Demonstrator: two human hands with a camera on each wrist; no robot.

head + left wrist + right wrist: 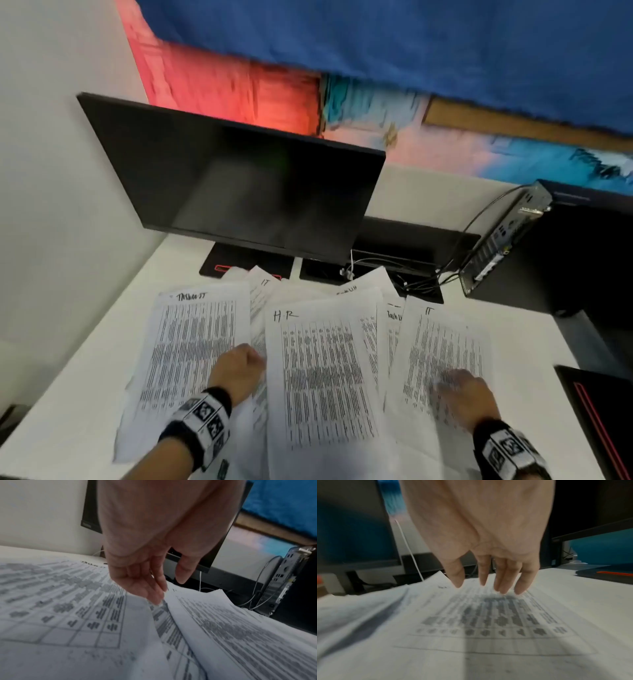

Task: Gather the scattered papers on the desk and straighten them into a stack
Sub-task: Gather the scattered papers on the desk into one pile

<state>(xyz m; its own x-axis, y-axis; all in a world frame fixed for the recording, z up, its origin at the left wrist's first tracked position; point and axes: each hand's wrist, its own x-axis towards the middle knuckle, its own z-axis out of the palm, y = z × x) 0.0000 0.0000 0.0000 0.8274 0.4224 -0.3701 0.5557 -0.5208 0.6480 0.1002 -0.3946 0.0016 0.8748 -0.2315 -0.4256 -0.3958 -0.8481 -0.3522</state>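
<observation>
Several printed sheets lie fanned out and overlapping on the white desk. The left sheet is headed "TASK IT", the middle one "H.R", the right one "IT". More sheets show from under them. My left hand points downward at the seam between the left sheet and the middle sheet. Its fingertips touch the left sheet's edge and the thumb hangs free. My right hand is blurred and spread over the right sheet, fingers straight, at or just above the paper.
A black monitor stands behind the papers, with its base just beyond their top edges. A small computer box and loose cables sit at the back right. A dark slab with a red line lies at the right edge.
</observation>
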